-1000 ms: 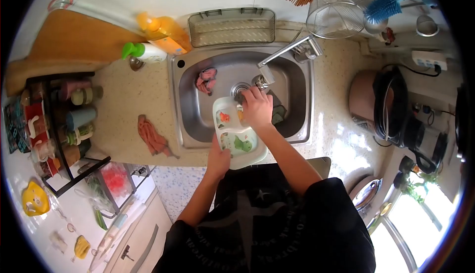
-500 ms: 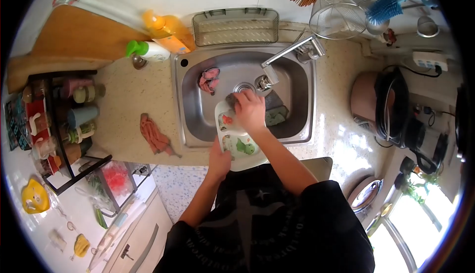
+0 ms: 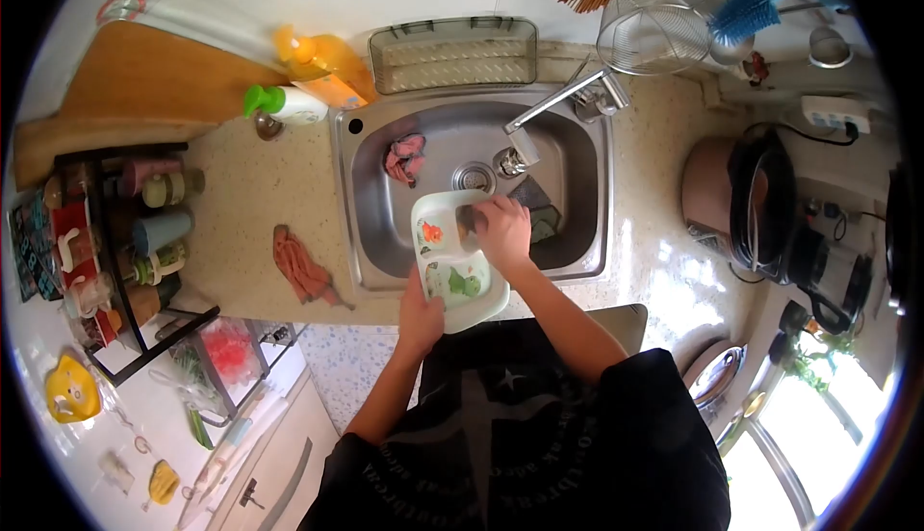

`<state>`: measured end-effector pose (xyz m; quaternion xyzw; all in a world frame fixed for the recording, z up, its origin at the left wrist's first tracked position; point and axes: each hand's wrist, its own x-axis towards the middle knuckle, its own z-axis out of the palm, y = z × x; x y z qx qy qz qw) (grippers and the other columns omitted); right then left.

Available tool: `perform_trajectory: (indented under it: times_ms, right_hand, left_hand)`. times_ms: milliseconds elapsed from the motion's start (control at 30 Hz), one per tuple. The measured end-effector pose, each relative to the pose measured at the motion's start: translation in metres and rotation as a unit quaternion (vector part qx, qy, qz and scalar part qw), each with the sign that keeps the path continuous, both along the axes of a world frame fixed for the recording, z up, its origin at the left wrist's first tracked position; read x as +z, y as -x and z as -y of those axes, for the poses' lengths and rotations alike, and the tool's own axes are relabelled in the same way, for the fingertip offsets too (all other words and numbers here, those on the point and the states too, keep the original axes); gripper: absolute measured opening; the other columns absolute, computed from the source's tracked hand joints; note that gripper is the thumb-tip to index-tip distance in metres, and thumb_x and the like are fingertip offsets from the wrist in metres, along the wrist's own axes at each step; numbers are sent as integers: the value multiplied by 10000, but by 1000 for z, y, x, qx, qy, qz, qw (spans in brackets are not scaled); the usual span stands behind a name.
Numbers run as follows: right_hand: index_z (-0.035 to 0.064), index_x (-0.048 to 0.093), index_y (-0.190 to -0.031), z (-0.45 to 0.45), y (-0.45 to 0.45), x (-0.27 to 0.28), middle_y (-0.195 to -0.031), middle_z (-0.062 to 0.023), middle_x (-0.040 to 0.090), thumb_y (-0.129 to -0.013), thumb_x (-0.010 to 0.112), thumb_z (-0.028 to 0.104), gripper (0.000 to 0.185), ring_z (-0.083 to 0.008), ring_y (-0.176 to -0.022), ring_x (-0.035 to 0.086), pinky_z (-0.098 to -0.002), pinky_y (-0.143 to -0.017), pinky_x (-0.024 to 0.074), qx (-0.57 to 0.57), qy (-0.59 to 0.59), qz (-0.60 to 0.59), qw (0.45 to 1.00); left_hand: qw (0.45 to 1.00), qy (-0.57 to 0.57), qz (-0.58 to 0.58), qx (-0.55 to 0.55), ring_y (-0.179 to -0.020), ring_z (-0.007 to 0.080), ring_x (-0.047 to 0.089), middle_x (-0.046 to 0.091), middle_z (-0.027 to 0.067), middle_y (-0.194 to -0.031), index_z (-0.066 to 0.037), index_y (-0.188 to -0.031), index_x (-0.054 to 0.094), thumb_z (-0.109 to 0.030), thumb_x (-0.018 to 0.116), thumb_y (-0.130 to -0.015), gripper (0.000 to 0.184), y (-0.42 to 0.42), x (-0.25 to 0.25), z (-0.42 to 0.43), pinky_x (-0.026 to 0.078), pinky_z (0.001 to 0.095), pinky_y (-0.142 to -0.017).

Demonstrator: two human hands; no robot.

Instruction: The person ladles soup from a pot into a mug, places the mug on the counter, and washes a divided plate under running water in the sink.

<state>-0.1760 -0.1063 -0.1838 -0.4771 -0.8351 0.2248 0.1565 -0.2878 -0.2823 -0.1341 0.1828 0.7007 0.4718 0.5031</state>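
The right hand (image 3: pixel 504 234), pinching a dark scouring pad (image 3: pixel 468 227), has shifted from the divided plate's (image 3: pixel 462 284) top edge rightward inside it; the left hand (image 3: pixel 421 315) clamps its side; the faucet (image 3: pixel 558 104) overhangs the sink (image 3: pixel 385 233).

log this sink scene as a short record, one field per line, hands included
left hand: grips the left edge of the plate
right hand: holds a dark pad on the plate
plate: divided, with printed pictures, over the sink's near edge
sink: pink cloth at left; dark flat item at right, unclear what
faucet: reaches over the sink
left counter: reddish cloth
behind sink: long basket
back left: orange bottle, green-topped bottle
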Motion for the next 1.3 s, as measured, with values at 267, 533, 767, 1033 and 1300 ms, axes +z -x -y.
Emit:
perform_trajectory:
  times_ms: [267,533,767,1033,1300]
  right_hand:
    - [22,738,-964,-4,27,8,-856,-109,685,-707,658,-25,273,-366,-731,660,-401,-688,552,-6,117,-179,977]
    - [131,742,-924,-6,2,24,-897,-34,645,-722,673,34,235,-264,-922,622,-425,-818,419,137,95,-101,981]
    - [138,719,-986,27,-8,30,-933,-55,655,-749,706,76,246,-285,-913,643,-428,-790,450,31,53,-16,998]
    - [46,722,-916,50,27,38,-836,-128,676,-738,709,38,179,-374,-773,657,-469,-732,520,12,174,-215,961]
    - [139,700,-809,22,-9,40,-858,7,643,-679,709,78,143,-244,-881,629,-406,-780,449,230,111,-69,964]
  left_hand:
    - [998,16,50,40,-1197,207,560,567,126,-1286,-12,-1456,395,115,395,-743,724,-4,8,-7,450,329,-1032]
    - [983,-6,154,104,-1190,210,567,562,124,-1304,-22,-1443,394,126,388,-741,718,12,-6,-10,471,346,-1022]
    - [975,-19,161,149,-1165,171,552,560,75,-1305,-47,-1439,404,16,525,-943,515,11,-4,-32,463,335,-995]
    - [985,-47,90,142,-1110,157,539,554,80,-1285,-45,-1420,418,-326,464,-1085,440,-7,-13,-47,458,319,-954]
    - [970,-29,130,201,-1148,180,546,551,99,-1297,-40,-1412,405,-410,437,-1088,492,-1,-21,-46,458,344,-986]
